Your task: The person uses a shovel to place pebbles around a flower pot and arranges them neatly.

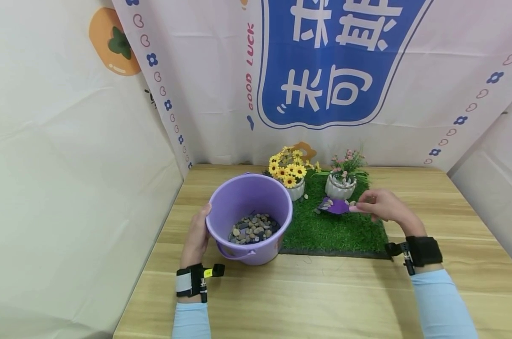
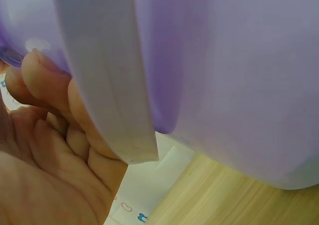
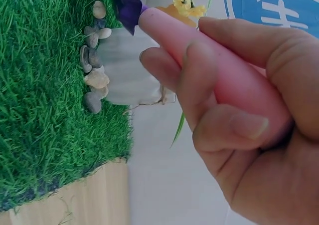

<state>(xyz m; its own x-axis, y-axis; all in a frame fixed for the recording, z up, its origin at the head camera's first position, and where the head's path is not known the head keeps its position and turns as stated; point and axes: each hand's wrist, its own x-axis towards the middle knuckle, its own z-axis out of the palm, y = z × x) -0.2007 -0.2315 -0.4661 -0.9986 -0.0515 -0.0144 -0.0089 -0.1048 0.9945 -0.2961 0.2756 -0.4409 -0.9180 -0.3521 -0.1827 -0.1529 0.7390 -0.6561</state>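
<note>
Scoop over grass mat, bucket steadied
Right hand (image 1: 383, 205) pinches the scoop (image 1: 337, 205) handle — pebbles on it, by the pot (image 1: 339, 186). Left hand (image 1: 198, 235) curls round bucket (image 1: 249, 197) rim.

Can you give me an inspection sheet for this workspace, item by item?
Surface: wooden table with a green turf mat on it.
Job's things: purple bucket holding pebbles; purple scoop with a pink handle, carrying a few pebbles above the mat.
Clutter: pot of yellow flowers and pot of pink flowers at the back of the mat; loose pebbles by one pot.
Grips: left hand holds the bucket rim; right hand grips the scoop handle.
Cables: nothing seen.
Surroundings: printed cloth backdrop and pale side walls.
</note>
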